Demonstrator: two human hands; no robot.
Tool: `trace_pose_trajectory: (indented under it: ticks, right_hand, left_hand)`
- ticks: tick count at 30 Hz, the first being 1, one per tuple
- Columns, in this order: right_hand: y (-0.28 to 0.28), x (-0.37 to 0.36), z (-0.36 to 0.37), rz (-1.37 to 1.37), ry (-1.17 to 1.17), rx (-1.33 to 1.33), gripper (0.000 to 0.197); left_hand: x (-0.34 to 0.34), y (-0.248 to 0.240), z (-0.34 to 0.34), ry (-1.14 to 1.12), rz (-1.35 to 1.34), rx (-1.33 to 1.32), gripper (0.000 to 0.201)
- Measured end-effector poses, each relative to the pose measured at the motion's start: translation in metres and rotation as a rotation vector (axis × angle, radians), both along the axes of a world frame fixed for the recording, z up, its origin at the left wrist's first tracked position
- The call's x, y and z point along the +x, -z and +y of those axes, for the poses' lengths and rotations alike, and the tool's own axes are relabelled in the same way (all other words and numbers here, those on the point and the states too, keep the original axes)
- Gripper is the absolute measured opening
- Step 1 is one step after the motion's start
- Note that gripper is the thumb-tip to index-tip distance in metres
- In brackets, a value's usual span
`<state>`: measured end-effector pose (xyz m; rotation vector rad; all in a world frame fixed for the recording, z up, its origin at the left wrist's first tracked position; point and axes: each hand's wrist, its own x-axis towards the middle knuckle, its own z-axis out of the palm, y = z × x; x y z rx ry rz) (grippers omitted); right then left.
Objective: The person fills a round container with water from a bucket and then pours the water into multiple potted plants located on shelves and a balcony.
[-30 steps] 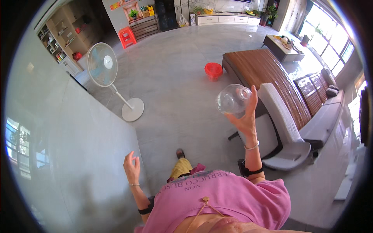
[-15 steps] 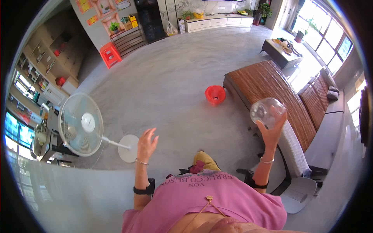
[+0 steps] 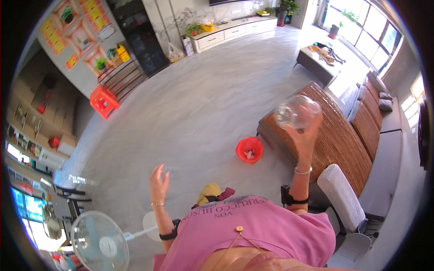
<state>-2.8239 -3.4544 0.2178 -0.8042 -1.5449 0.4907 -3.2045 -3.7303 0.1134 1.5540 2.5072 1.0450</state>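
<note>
My right hand (image 3: 304, 135) is raised and wrapped round a clear, see-through rounded container (image 3: 287, 113); its exact kind is hard to make out. Behind it, as I see it, lies the brown woven mat on the sofa (image 3: 341, 131). My left hand (image 3: 158, 184) is in the air with nothing in it, its fingers apart, above the grey floor. Between the two hands and further off, a red wastebasket (image 3: 240, 151) stands on the floor with some pale scraps inside.
A white standing fan (image 3: 100, 247) is close on my left. Near my right elbow are a white padded chair back (image 3: 339, 187) and a grey seat (image 3: 350, 248). Further away are a red plastic stool (image 3: 104, 101), a low white cabinet (image 3: 233, 34) and a low table with cloths (image 3: 312, 67).
My view has turned and moved forward; the fan has slid down and back, and the wastebasket is nearer. The clear container stays in my right hand. My left hand remains empty.
</note>
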Motion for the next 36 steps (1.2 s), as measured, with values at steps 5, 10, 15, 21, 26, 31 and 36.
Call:
trace_pose_trajectory:
  ticks: [5, 10, 15, 21, 26, 31, 36]
  right_hand:
    - [-0.004, -0.103, 0.13, -0.054, -0.039, 0.108, 0.094]
    - [-0.003, -0.153, 0.256, 0.005, 0.027, 0.009, 0.094]
    - [-0.011, -0.15, 0.352, -0.102, 0.24, -0.05, 0.096]
    - [0.024, -0.108, 0.468, -0.101, 0.523, -0.082, 0.095]
    - [0.028, -0.091, 0.623, -0.031, 0.624, -0.077, 0.094]
    - [0.023, -0.117, 0.786, -0.168, 0.578, -0.057, 0.096]
    - [0.001, -0.166, 0.951, -0.226, 0.429, 0.021, 0.096]
  left_hand:
    - [-0.087, 0.031, 0.088, -0.118, -0.045, -0.087, 0.033]
    - [-0.174, 0.036, 0.248, -0.102, -0.051, -0.088, 0.032]
    - [-0.205, 0.01, 0.472, 0.184, 0.017, -0.117, 0.034]
    - [-0.175, 0.013, 0.73, 0.625, 0.027, -0.041, 0.034]
    - [-0.169, 0.015, 0.901, 0.667, 0.059, -0.075, 0.036]
    - [-0.202, 0.013, 1.019, 0.678, 0.017, -0.076, 0.035]
    - [-0.227, 0.027, 1.129, 0.374, -0.071, -0.243, 0.036]
